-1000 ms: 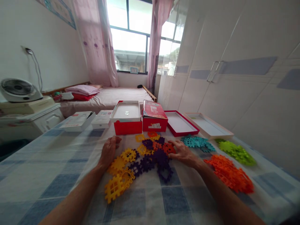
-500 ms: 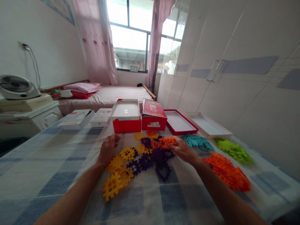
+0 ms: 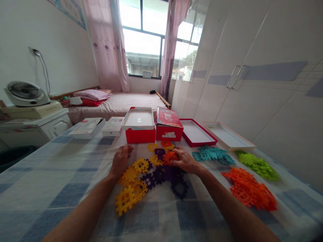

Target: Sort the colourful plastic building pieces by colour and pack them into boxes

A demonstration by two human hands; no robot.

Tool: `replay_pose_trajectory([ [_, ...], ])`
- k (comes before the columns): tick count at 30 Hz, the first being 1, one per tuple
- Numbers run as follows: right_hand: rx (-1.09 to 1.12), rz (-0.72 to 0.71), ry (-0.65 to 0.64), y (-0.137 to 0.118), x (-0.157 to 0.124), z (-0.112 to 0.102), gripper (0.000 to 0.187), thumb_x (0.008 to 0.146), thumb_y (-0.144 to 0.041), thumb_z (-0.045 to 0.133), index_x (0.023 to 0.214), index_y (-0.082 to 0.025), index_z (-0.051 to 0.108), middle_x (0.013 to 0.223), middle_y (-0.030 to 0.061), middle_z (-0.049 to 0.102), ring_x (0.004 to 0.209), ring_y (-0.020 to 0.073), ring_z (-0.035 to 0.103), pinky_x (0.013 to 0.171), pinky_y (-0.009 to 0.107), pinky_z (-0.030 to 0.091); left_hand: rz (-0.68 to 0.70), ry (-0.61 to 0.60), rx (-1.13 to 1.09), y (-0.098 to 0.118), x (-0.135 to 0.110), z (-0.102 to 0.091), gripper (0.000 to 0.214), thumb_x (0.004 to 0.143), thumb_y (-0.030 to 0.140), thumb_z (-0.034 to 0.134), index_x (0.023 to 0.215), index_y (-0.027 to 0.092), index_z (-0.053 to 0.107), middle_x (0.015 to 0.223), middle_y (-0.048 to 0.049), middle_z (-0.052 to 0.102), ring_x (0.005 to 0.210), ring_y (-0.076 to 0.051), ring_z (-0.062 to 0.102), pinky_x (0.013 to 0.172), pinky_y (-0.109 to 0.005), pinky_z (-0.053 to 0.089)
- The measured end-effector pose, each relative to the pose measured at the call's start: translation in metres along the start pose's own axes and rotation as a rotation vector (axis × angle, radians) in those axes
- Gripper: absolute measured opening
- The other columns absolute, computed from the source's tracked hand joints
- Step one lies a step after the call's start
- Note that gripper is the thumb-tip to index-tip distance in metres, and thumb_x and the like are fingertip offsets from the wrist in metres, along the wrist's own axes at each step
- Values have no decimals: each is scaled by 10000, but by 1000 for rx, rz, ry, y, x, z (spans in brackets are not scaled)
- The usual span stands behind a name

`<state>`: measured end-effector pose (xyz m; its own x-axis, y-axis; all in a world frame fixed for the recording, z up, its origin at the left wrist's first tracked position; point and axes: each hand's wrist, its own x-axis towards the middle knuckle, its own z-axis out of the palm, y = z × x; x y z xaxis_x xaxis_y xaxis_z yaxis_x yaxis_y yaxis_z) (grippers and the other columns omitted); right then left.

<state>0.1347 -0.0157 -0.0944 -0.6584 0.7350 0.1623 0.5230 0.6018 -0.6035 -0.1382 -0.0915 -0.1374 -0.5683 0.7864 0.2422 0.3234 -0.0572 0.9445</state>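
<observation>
the right hand (image 3: 185, 160) reaches in from the right over the middle of the bench (image 3: 136, 225), its grip closed with thumb and fingers on the right edge of an orange lattice piece (image 3: 169, 157); whether it has hold of one piece or a couple together, i cannot tell. that piece sits at the far side of the dark purple pieces (image 3: 169, 173), which overlap in a loose heap below and beside the hand. the left hand (image 3: 121, 159) rests on the checked cloth (image 3: 60, 195), its grip slack and the fingers loosely curled, with nothing seen in it. just beside it lie the yellow pieces (image 3: 130, 175), running from near the wrist toward the front. to the right of the right hand is a teal pile (image 3: 209, 154), then a lime green pile (image 3: 259, 164), and nearer the front an orange pile (image 3: 254, 191). along the back of the bench, from left to right, stand two white boxes (image 3: 88, 128), a red box with a white tray on top (image 3: 140, 136), a red printed box (image 3: 169, 124), a shallow red-rimmed tray (image 3: 198, 131) and a pale shallow tray (image 3: 229, 136).
</observation>
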Motion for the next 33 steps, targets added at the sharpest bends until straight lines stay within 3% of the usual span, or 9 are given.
replay_pose_trajectory([
  [3, 57, -19, 102, 2, -1, 2, 150, 698, -252, 638, 826, -180, 611, 979, 38, 510, 896, 157, 514, 839, 280, 420, 9, -4, -3, 2, -1, 0, 550, 817, 611, 333, 794, 150, 631, 920, -115, 644, 852, -232, 607, 734, -370, 511],
  [8, 302, 99, 219, 1, 0, 2, 180, 741, -322, 574, 861, -187, 563, 829, 7, 573, 778, 153, 552, 737, 282, 459, 23, 4, 3, -1, 0, 0, 553, 811, 618, 334, 803, 151, 632, 903, -114, 655, 845, -232, 611, 727, -368, 512],
  [13, 474, 178, 381, -2, -30, -32, 338, 757, -345, 540, 1055, -194, 489, 957, 46, 646, 847, 181, 613, 761, 301, 484, 16, 0, 12, -3, 1, -1, 534, 827, 588, 331, 808, 149, 635, 907, -127, 661, 839, -237, 614, 727, -380, 518],
  [16, 228, 274, 465, 7, -71, -58, 416, 741, -298, 527, 1143, -207, 471, 1024, 57, 644, 885, 190, 617, 816, 326, 470, 11, -18, 37, -3, 2, -1, 511, 837, 563, 323, 804, 157, 632, 918, -122, 657, 849, -238, 611, 747, -385, 518],
  [18, 18, 353, 445, 17, -102, -69, 450, 743, -289, 500, 1185, -211, 475, 1003, 60, 649, 837, 196, 622, 797, 348, 473, 11, -27, 54, -4, 3, -2, 488, 836, 550, 324, 796, 168, 626, 932, -111, 652, 864, -237, 609, 747, -378, 522],
  [22, -189, 412, 333, 40, -143, -64, 518, 750, -269, 438, 1260, -185, 461, 889, 66, 673, 774, 206, 636, 750, 354, 490, 11, -40, 46, -9, 5, -3, 464, 832, 543, 334, 812, 181, 623, 941, -94, 648, 879, -234, 612, 760, -371, 527],
  [28, -498, 332, 486, 65, -157, -56, 460, 776, -288, 454, 1223, -194, 511, 1164, 110, 591, 1106, 247, 539, 947, 405, 425, -2, -42, 64, -11, 5, -5, 468, 835, 533, 331, 823, 178, 636, 927, -84, 649, 869, -232, 619, 774, -390, 534],
  [30, -570, 312, 538, 70, -156, -64, 384, 807, -286, 436, 1163, -204, 555, 1139, 102, 593, 1102, 240, 529, 971, 401, 402, -2, -41, 61, -10, 5, -5, 465, 833, 532, 334, 825, 176, 634, 931, -86, 648, 879, -234, 618, 780, -389, 535],
  [33, -659, 316, 517, 78, -154, -78, 334, 832, -347, 440, 1085, -213, 612, 1107, 87, 613, 1077, 247, 530, 965, 423, 390, -6, -44, 58, -11, 5, -5, 471, 830, 543, 332, 831, 179, 630, 946, -87, 646, 906, -239, 615, 801, -392, 530],
])
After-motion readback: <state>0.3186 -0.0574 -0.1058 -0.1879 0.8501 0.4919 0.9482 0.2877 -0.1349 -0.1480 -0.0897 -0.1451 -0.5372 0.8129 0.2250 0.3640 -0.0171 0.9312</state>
